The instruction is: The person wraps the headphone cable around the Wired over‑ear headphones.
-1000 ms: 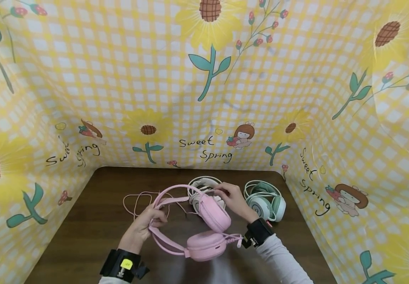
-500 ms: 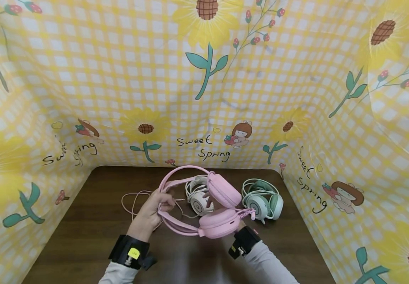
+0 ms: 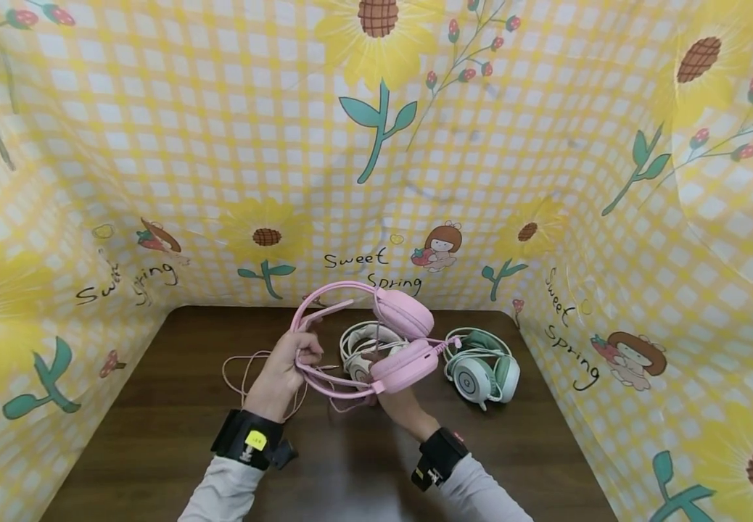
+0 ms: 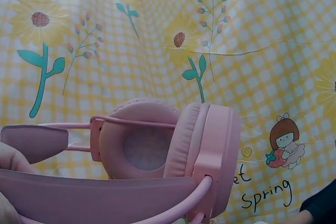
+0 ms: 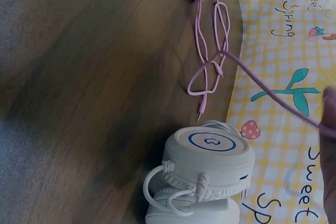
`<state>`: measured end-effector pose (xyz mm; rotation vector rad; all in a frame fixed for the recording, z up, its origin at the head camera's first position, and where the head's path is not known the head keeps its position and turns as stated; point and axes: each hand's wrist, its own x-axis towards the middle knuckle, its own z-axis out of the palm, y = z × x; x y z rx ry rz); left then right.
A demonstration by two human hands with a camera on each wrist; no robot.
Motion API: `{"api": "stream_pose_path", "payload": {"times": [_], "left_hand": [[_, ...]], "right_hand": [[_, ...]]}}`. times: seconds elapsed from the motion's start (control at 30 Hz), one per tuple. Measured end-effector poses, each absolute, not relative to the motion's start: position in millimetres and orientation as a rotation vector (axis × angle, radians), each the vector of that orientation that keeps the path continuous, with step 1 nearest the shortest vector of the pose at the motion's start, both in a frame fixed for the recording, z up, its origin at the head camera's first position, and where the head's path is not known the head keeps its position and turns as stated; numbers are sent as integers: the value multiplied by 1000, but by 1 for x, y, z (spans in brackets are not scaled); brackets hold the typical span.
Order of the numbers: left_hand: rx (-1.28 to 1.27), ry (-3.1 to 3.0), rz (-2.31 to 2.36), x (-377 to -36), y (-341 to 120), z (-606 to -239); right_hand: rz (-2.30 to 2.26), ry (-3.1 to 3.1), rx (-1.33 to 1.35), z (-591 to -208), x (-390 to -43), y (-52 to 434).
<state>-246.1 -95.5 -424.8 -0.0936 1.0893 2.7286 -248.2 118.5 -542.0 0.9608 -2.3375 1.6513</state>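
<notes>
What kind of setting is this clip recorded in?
Likely a staged tabletop recording booth: a dark wooden table walled on three sides by a yellow sunflower-print cloth, with pink headphones, white headphones and green headphones.

Right hand (image 3: 397, 407): fingers hidden behind the lower ear cup of the pink headset (image 3: 386, 341); grip cannot be told. In the right wrist view only a blurred fingertip shows at the right edge.

Left hand (image 3: 285, 370): in the left wrist view cut off at the left edge, only finger parts visible.

White headset (image 3: 366, 351): partly covered by the pink headset; cut off at the bottom edge in the right wrist view.

Pink cable (image 5: 210, 61): its run behind the left hand is hidden.
</notes>
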Motion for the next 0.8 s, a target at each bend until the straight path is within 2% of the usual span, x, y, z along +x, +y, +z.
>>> {"api": "stream_pose_path", "payload": {"times": [0.13,0.4,0.63,0.8], "left_hand": [[-155,1114,2740,-249,-94,-427],[-286,1209,2827,-251,-97,-434],[-451,1303,2903,-250,-98,-439],[-565,1374,2944,-253,-99,-446]], "right_hand": [[1802,-2385,870,-549,-240,114],[1371,-2430,935,-543,-224,109],[1499,-2413,1091,-541,-217,108],[1235,-2421,1095,-535,-217,117]]}}
